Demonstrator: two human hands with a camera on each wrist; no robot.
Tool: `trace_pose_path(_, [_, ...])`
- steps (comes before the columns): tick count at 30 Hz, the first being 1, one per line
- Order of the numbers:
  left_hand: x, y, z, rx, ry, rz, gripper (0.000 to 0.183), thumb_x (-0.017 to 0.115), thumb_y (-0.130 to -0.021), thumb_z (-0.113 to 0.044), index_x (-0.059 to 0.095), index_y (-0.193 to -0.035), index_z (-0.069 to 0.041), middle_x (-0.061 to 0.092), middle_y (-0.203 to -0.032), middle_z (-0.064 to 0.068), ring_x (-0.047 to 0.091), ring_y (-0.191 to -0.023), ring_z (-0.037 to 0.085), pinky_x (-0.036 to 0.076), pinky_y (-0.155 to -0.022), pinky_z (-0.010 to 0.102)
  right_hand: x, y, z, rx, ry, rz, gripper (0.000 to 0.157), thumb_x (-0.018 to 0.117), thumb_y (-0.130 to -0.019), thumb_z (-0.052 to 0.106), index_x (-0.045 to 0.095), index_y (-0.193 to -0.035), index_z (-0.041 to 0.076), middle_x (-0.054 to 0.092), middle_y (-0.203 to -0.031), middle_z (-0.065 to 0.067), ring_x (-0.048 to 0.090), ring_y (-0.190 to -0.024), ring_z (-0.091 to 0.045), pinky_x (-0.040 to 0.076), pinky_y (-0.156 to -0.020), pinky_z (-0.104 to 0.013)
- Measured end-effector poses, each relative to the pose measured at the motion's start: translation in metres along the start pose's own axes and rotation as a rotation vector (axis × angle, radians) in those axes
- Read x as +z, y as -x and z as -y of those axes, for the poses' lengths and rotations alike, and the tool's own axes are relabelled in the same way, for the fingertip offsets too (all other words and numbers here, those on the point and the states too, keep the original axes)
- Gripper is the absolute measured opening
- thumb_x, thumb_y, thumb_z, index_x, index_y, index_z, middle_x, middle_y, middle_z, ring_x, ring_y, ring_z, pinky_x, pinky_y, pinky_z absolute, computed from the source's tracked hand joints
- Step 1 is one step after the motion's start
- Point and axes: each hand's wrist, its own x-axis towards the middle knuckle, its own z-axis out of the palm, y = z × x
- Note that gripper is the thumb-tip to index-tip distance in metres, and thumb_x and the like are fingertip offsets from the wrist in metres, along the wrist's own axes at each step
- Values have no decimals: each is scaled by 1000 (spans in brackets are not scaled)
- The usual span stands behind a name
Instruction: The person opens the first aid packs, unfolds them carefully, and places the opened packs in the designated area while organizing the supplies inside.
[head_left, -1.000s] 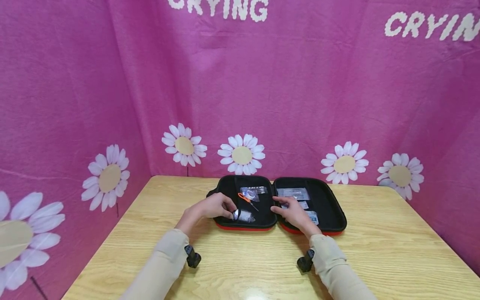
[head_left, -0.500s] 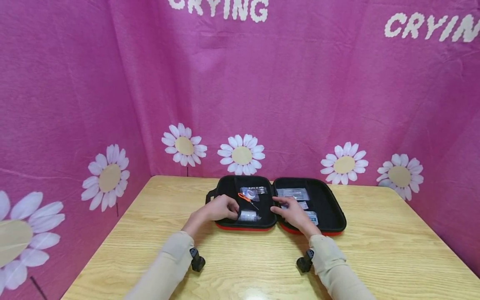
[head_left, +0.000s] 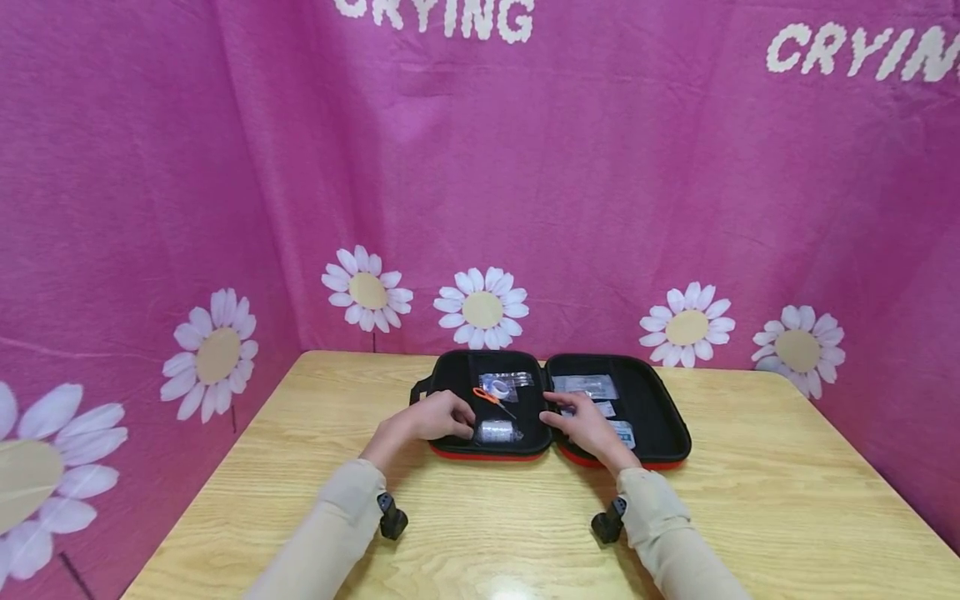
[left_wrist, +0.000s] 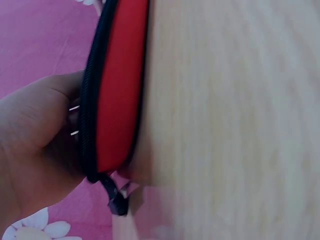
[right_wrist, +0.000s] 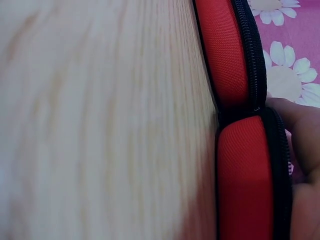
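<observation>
A red-and-black zip case (head_left: 448, 371) lies unfolded on the table. My left hand (head_left: 441, 415) reaches over the left half's front rim, fingers bent down beside a clear-wrapped white roll (head_left: 497, 431). Its fingertips are hidden behind the red side wall (left_wrist: 122, 90) in the left wrist view, so I cannot tell whether they pinch anything. Behind the roll lie orange-handled scissors (head_left: 483, 394) and a clear packet (head_left: 498, 385). My right hand (head_left: 587, 423) rests by the hinge, fingers loosely extended over the right half, partly covering flat clear packets (head_left: 588, 386).
The wooden table (head_left: 495, 517) stretches in front of the case. A pink flowered cloth (head_left: 570, 208) hangs close behind it. A black carry handle (head_left: 420, 390) juts from the case's left side, and a zipper pull (left_wrist: 118, 202) dangles in the left wrist view.
My left hand has let the wrapped roll down, and the roll now lies straighter and slightly farther right. The left hand shifted right, then stayed beside it. My right hand has not moved.
</observation>
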Motion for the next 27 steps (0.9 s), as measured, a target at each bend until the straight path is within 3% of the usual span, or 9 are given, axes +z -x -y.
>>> trace_pose_path(3, [6, -3, -2, 33, -28, -14, 5, 72, -89, -14, 75, -90, -10, 68, -81, -4, 55, -74, 4, 47, -74, 23, 0, 0, 1, -6, 6, -1, 50, 70, -92, 22, 58, -138, 4, 51, -140, -26, 58, -82, -19, 49, -59, -29])
trace_pose_path(6, [10, -5, -3, 42, -61, -34, 9, 72, -90, -17, 71, -81, -13, 60, -71, -7, 50, -67, 5, 43, -69, 23, 0, 1, 2, -3, 9, -3, 49, 70, -93, 21, 58, -138, 4, 51, -140, -26, 59, -89, -22, 50, -59, -29])
trace_pose_path(10, [10, -6, -5, 35, -74, -45, 10, 72, -90, -16, 71, -81, -12, 58, -67, -7, 48, -63, 5, 41, -65, 21, 0, 1, 3, -3, 7, -11, 49, 70, -92, 20, 59, -137, 4, 51, -140, -25, 59, -91, -24, 50, -60, -30])
trace_pose_path(12, [8, -5, -4, 8, -16, -34, 6, 69, -91, -12, 72, -88, -7, 62, -72, -4, 51, -64, 5, 43, -65, 21, 0, 0, 3, -4, 4, -13, 49, 70, -92, 20, 59, -137, 4, 51, -139, -25, 60, -90, -23, 50, -59, -29])
trace_pose_path(15, [4, -3, -4, -59, 124, -28, 15, 63, -94, -6, 70, -106, 1, 71, -83, 4, 60, -66, 9, 48, -64, 22, 1, 0, 2, -4, 1, -4, 50, 70, -93, 21, 58, -138, 5, 50, -140, -26, 59, -89, -22, 50, -60, -30])
trace_pose_path(20, [-1, -3, -5, -166, 343, -98, 37, 63, -96, -10, 57, -129, 3, 72, -94, 12, 68, -71, 17, 55, -64, 28, 1, 0, 0, -11, 9, 0, 50, 70, -93, 22, 58, -138, 4, 50, -141, -26, 60, -91, -23, 50, -59, -30])
trace_pose_path(24, [1, -3, -7, -192, 393, -137, 50, 70, -92, -12, 51, -136, 1, 72, -94, 10, 69, -72, 17, 57, -65, 29, 0, -1, -1, -16, 14, -1, 50, 70, -93, 21, 58, -138, 4, 51, -141, -25, 60, -90, -23, 50, -59, -30])
trace_pose_path(27, [3, -4, -7, -181, 388, -142, 49, 72, -89, -9, 54, -134, 1, 73, -90, 8, 68, -72, 14, 55, -63, 27, 0, -1, 0, -14, 15, 1, 50, 69, -93, 22, 58, -138, 4, 51, -142, -25, 60, -92, -24, 50, -60, -30])
